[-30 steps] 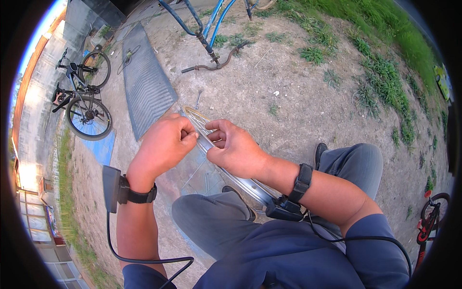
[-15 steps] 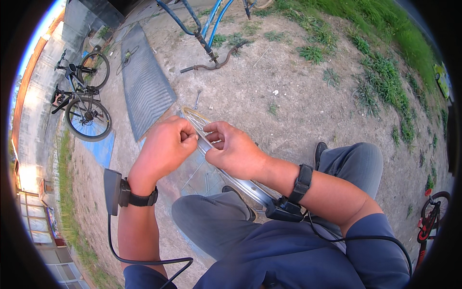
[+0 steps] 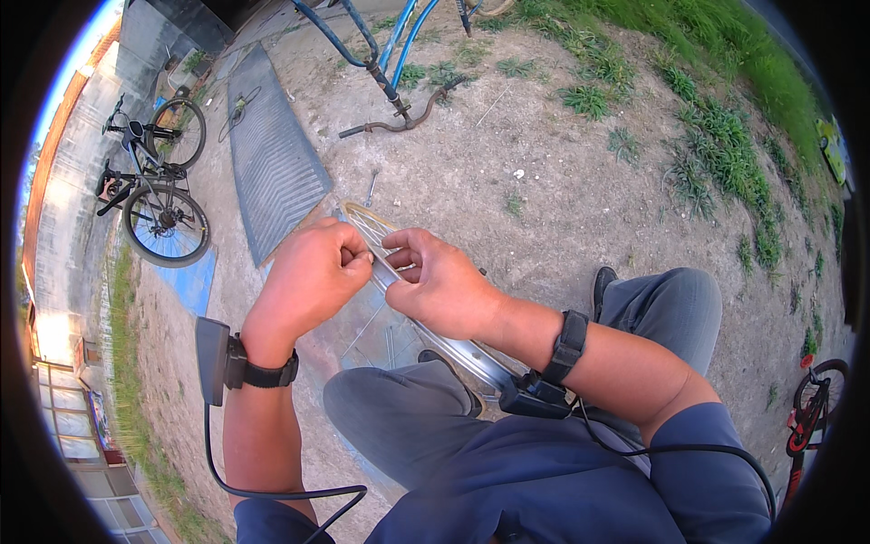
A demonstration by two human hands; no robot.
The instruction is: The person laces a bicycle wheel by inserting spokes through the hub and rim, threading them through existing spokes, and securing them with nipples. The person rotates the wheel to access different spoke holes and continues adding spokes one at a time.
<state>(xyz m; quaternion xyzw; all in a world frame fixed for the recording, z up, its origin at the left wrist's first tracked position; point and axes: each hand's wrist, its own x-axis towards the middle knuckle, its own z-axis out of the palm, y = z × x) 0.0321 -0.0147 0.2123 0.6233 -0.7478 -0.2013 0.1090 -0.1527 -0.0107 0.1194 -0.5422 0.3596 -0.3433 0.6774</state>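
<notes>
A bare silver bicycle wheel rim (image 3: 482, 363) stands on edge between my knees, with spokes (image 3: 367, 224) showing at its far end. My left hand (image 3: 313, 279) is closed in a pinch right at the rim's left side; whatever lies between thumb and forefinger is too small to make out. Across the rim, my right hand (image 3: 444, 288) has its thumb on the near part and its curled fingers on the far part, gripping the rim. Loose spokes (image 3: 391, 348) lie on the ground beneath.
Ahead, a blue bicycle frame (image 3: 391, 86) rests with its rusty handlebar on the dirt. A wrench (image 3: 372, 188) lies beyond the rim, beside a ribbed grey mat (image 3: 272, 150). Two bicycles (image 3: 166, 222) are at left, a red one (image 3: 809, 408) at far right. Black cables (image 3: 281, 494) hang from my wrist straps.
</notes>
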